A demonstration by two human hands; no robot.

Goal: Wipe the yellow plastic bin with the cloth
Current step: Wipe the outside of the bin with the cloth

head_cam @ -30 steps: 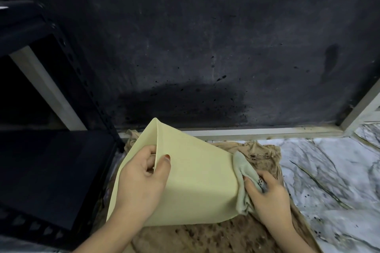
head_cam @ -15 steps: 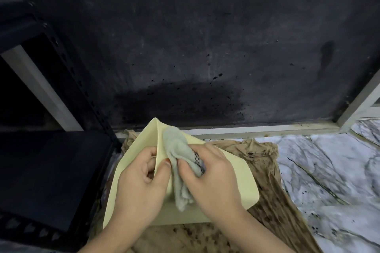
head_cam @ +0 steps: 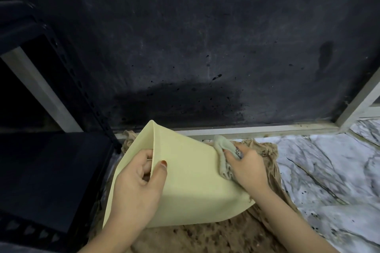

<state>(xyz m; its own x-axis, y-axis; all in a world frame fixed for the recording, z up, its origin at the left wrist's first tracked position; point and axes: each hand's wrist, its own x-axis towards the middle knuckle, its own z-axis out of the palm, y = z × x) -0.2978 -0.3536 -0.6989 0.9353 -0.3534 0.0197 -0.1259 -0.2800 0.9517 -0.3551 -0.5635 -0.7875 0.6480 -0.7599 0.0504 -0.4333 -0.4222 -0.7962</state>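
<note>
A marble-patterned floor carries a stained brown rag, spread along its left edge beside a black shelf and reaching the back edge.

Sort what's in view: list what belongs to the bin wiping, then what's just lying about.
In the job: yellow bin, cloth, left hand gripping the bin's rim, right hand holding the cloth.

Lying about: stained brown fabric underneath, black shelf rack, marble floor.

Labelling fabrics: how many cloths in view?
2. Grey cloth in the right hand, against the bin; brown stained cloth spread under it. Others may be hidden.
</note>
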